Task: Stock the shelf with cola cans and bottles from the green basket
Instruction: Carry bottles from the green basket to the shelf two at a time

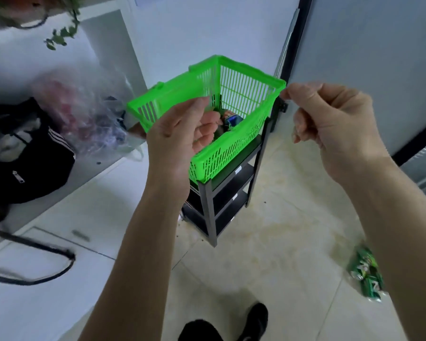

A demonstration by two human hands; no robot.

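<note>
The basket (234, 94) is sitting on top of the black shelf (228, 195), directly ahead of and between the two hands, its long axis running from near-left to far-right. Cans (233, 120) are lying in its bottom, just beyond the left hand's fingertips; how many, and whether bottles are among them, is hidden. The left hand (180, 141) is reaching over the near rim, fingers loosely curled and holding nothing that can be seen. The right hand (330, 124) is hovering at the basket's far-right corner, thumb and forefinger pinched together at the rim; whether they are gripping it I cannot tell. The left hand is the nearer to the cans, so it looks better placed to lift one out. Green cans (367, 276) are lying on the floor below the right arm
</note>
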